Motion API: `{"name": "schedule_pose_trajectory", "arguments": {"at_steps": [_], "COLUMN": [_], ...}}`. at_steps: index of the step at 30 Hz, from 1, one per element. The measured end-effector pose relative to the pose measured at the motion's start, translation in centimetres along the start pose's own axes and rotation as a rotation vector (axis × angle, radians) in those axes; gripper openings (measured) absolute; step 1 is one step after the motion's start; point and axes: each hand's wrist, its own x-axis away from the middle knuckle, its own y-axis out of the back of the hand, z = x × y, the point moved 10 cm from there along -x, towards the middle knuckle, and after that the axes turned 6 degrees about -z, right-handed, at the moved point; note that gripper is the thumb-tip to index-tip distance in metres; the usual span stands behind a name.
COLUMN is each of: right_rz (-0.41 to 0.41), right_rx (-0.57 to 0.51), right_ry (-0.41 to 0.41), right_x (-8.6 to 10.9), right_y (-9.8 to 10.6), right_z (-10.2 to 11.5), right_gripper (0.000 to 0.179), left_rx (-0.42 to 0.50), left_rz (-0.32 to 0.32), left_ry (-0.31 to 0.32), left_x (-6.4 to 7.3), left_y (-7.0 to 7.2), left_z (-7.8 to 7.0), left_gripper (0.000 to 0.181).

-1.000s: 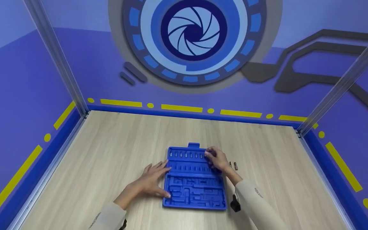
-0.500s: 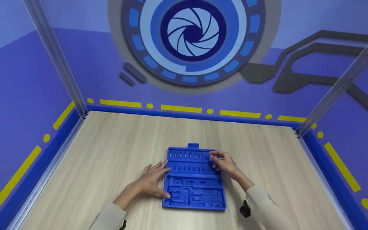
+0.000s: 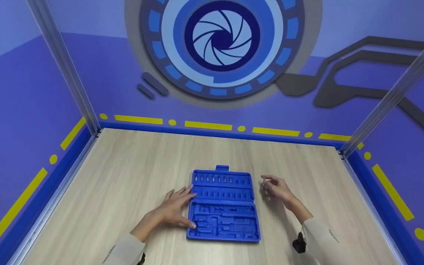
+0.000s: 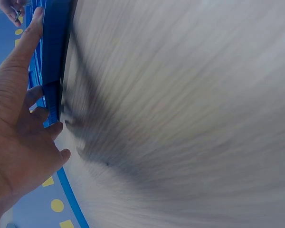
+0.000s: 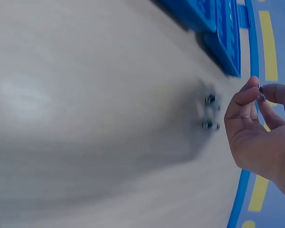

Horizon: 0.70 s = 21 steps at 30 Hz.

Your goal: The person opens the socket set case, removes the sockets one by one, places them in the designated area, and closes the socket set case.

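Observation:
A blue plastic bit case (image 3: 222, 200) lies opened flat on the table. Small metal bits (image 3: 214, 179) stand in the left part of its top row; slots further right in that row hold none. My left hand (image 3: 175, 208) rests along the case's left edge, fingers spread and thumb on the rim; the left wrist view shows this hand (image 4: 21, 128) against the case's side. To the right of the case, my right hand (image 3: 278, 189) pinches a small metal bit (image 5: 261, 92) between thumb and fingertips. Two more bits (image 5: 210, 125) are on the table below that hand.
The wooden table (image 3: 142, 162) extends around the case, with blue printed walls (image 3: 212, 110) at its back and sides. Metal posts (image 3: 64, 70) stand at the far corners. A latch tab (image 3: 222, 168) sticks out from the case's far edge.
My right hand has moved right, from over the case's upper right corner to the table beside it, a bit between its fingertips. The left hand and the case have stayed in place.

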Motion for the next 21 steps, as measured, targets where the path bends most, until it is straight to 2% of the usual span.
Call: {"name": "schedule_pose_trajectory", "arguments": {"at_steps": [6, 10, 14, 17, 21], "right_rz": [0.009, -0.023, -0.040, -0.021, -0.012], "right_rx": [0.074, 0.151, 0.235, 0.297, 0.349], "right_ry": [-0.019, -0.032, 0.005, 0.072, 0.117], "right_x": [0.3, 0.6, 0.8, 1.0, 1.0], "right_y": [2.4, 4.1, 4.8, 4.6, 4.3], "right_z": [-1.3, -2.8, -3.4, -3.1, -2.8], "right_gripper": [0.047, 0.044, 0.040, 0.037, 0.034], "left_rx": [0.014, 0.017, 0.016, 0.019, 0.015], "left_rz": [0.004, 0.010, 0.008, 0.003, 0.005], "left_ry": [0.007, 0.005, 0.008, 0.008, 0.007], "left_x": [0.1, 0.1, 0.1, 0.1, 0.1], "left_y": [-0.2, -0.4, -0.3, -0.1, -0.1], "left_z": [0.1, 0.1, 0.1, 0.1, 0.0], "left_gripper": [0.111, 0.111, 0.112, 0.112, 0.112]}}
